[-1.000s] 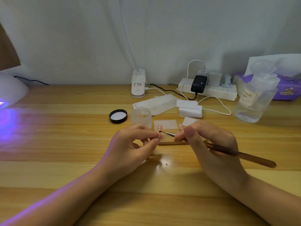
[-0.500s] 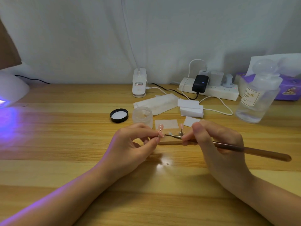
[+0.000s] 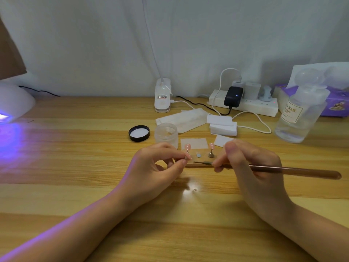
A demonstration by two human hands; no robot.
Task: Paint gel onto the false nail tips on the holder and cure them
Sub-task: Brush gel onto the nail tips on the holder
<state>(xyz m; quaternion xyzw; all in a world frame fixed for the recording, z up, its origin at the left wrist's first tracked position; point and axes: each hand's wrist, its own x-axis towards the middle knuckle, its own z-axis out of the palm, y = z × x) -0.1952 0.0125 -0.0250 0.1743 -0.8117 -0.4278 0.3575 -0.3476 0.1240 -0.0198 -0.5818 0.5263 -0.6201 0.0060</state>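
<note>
A small wooden holder (image 3: 203, 159) lies on the desk between my hands. Two pink false nail tips stand on it: one (image 3: 187, 147) at its left, one (image 3: 211, 146) on a metal stand at its right. My left hand (image 3: 156, 165) pinches the foot of the left tip's stand between thumb and forefinger. My right hand (image 3: 247, 163) grips a brown-handled gel brush (image 3: 294, 170); its thin tip (image 3: 203, 163) points left, low over the holder's front edge. An open frosted gel jar (image 3: 166, 133) stands just behind my left hand, its black lid (image 3: 139, 133) beside it.
A white curing lamp (image 3: 13, 103) glows violet at the far left. Behind the holder lie white wipes (image 3: 183, 119), white pads (image 3: 222, 125), a power strip (image 3: 245, 104) with cables, a clip lamp base (image 3: 162, 97), a clear liquid bottle (image 3: 300, 110) and a purple tissue pack (image 3: 338, 103).
My right hand has drawn the brush to the right and lower, away from the left nail tip. The left hand keeps its pinch in place.
</note>
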